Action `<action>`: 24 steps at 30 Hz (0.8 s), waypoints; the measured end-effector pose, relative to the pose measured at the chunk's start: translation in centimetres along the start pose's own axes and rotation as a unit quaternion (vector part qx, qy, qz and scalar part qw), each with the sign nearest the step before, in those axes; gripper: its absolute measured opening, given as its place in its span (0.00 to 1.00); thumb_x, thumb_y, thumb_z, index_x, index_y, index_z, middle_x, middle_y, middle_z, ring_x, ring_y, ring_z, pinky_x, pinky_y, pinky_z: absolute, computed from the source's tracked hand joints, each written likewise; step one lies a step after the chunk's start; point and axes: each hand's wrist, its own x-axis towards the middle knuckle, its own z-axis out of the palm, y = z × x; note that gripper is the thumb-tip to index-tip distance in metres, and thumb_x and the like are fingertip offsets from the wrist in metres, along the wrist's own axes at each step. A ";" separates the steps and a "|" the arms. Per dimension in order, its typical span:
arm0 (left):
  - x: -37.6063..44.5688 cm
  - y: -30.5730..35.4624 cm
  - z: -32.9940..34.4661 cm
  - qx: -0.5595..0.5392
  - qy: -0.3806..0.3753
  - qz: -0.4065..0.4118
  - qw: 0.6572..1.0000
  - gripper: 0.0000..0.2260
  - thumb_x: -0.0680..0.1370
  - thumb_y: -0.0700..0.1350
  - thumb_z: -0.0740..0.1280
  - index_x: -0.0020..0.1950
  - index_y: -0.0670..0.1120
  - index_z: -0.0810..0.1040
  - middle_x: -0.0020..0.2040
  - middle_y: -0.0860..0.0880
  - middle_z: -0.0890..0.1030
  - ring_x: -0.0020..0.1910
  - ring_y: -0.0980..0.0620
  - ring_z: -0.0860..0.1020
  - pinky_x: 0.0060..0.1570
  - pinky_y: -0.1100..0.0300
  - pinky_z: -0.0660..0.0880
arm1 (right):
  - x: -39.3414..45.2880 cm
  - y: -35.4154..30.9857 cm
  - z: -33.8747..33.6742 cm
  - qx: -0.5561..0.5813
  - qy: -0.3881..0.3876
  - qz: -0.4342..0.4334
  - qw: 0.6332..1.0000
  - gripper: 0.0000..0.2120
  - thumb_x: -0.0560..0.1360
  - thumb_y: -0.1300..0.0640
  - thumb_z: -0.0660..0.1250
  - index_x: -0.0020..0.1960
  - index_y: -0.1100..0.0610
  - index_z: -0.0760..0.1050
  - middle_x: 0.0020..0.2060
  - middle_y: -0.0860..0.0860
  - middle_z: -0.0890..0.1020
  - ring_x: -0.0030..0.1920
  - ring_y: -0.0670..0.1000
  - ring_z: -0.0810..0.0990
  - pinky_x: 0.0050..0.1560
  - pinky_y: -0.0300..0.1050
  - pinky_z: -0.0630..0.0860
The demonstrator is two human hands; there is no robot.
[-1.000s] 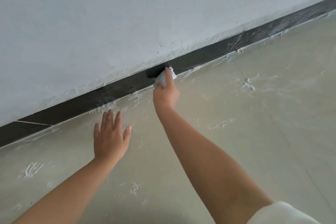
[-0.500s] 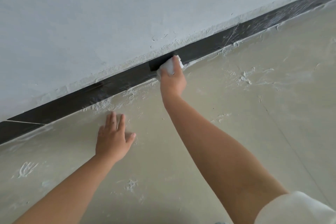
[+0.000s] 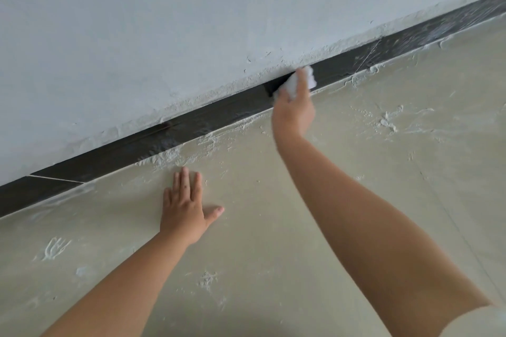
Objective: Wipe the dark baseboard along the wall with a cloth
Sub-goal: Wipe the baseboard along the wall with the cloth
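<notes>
No brand, label or writing is legible on any surface, and no container is in view.

Item count: one cloth, one baseboard, two hands.

Right hand (image 3: 293, 109): the fingers are curled round a white cloth (image 3: 309, 76) and press it flat against the dark baseboard (image 3: 219, 115). The cloth projects beyond the fingertips, toward the wall, and to their right side. Its upper edge reaches the joint between the baseboard and the white wall (image 3: 191, 22). The hand is slightly motion-blurred, so individual finger positions on the cloth cannot be resolved.

Left hand (image 3: 184, 210): the fingers are straight and slightly spread, palm down, resting flat on the beige floor (image 3: 356, 145). It holds nothing. The thumb points to the right. The fingertips lie just short of the baseboard, apart from it, near a patch of white plaster residue (image 3: 167, 157) along the floor joint.

Baseboard: a single dark strip running diagonally from lower left to upper right, between wall and floor. To the left of the right-hand fingers the strip is dark with faint smears; to their right it carries grey-white streaks. One thin pale joint line (image 3: 54, 178) crosses the strip well to the left of the left hand.

Floor: scattered white residue marks lie on both sides of the two forearms.
</notes>
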 end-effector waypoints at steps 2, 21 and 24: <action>0.0 -0.2 -0.6 0.009 -0.012 0.009 1.000 0.39 0.75 0.63 0.54 0.74 0.45 0.37 0.74 0.41 0.34 0.74 0.44 0.37 0.72 0.49 0.46 | -2.7 0.8 0.9 -0.064 -0.067 -0.059 0.994 0.23 0.77 0.66 0.55 0.67 0.47 0.66 0.45 0.54 0.75 0.43 0.50 0.72 0.37 0.33 0.63; 3.0 5.9 -9.6 -0.113 0.090 0.188 0.972 0.21 0.80 0.54 0.50 0.73 0.52 0.55 0.76 0.50 0.52 0.75 0.49 0.47 0.72 0.51 0.49 | -1.1 -3.2 -9.8 -0.302 -0.050 -0.207 0.929 0.21 0.72 0.62 0.67 0.63 0.49 0.73 0.35 0.50 0.73 0.35 0.51 0.71 0.33 0.35 0.61; 3.7 7.3 -10.6 -0.149 0.087 0.208 0.963 0.21 0.80 0.53 0.50 0.72 0.50 0.59 0.75 0.49 0.56 0.74 0.48 0.50 0.71 0.50 0.55 | 0.2 -3.2 -11.2 -0.314 -0.022 -0.205 0.927 0.21 0.72 0.63 0.66 0.63 0.48 0.73 0.35 0.50 0.73 0.36 0.52 0.70 0.33 0.35 0.59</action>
